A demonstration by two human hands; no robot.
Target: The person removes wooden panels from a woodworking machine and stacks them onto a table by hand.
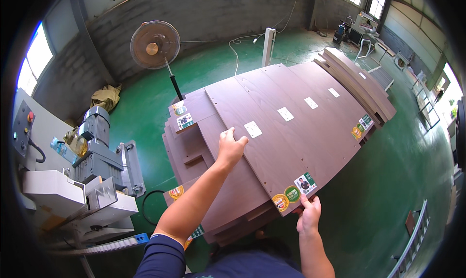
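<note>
The left hand (230, 148) is above the left edge of the upper brown board (272, 151), about halfway along this edge. Its thumb and index finger stand a little apart, with a small gap between the tips; the other fingers are bent and partly hidden. I cannot tell whether these fingers grip the edge or only rest near it.

The right hand (309, 216) is at the near edge of the same board, beside the corner. Its thumb lies at the edge, just beside a rectangular sticker (305, 183), and its other fingers are bent at the border, so the fingers are closed on the board there. How far they reach underneath is hidden.

The upper brown board lies flat on top of a stack of lower boards (225, 198), in front of the person. A green round sticker (292, 194) and an orange round sticker (280, 202) are side by side at its near corner, and white labels (253, 129) form a row across its surface.

Beyond the stack stands a fan (155, 45); at the left is a grey motor (97, 125), on the green floor (378, 195).
</note>
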